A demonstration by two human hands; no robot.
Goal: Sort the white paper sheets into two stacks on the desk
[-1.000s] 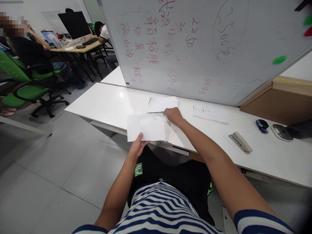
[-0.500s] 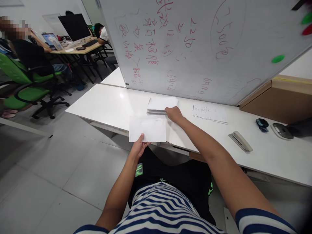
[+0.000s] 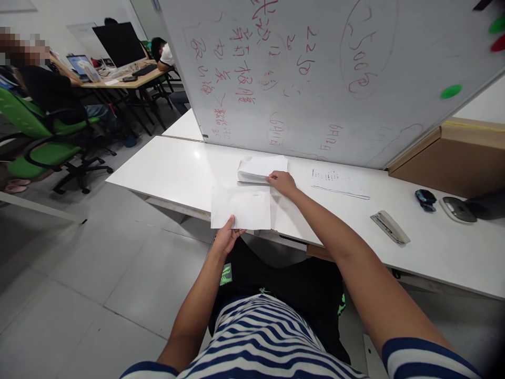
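Paper stack [image 3: 263, 164]: far, on desk [image 3: 169, 164]
Right hand [image 3: 282, 182]: fingers pinch stack's near-right corner, likely propping layers up
Left hand [image 3: 226, 238]: grips white sheet [image 3: 242, 204] by near edge, likely for support

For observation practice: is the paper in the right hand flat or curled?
Curled: the paper bends along its near edge, at the right hand.

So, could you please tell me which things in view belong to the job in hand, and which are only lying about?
In the job:
white paper, held in the left hand
paper stack, gripped near a corner by the right hand

Seemingly only lying about:
printed sheet
beige thing, perhaps a stapler
small dark thing, too unclear to name
cardboard box
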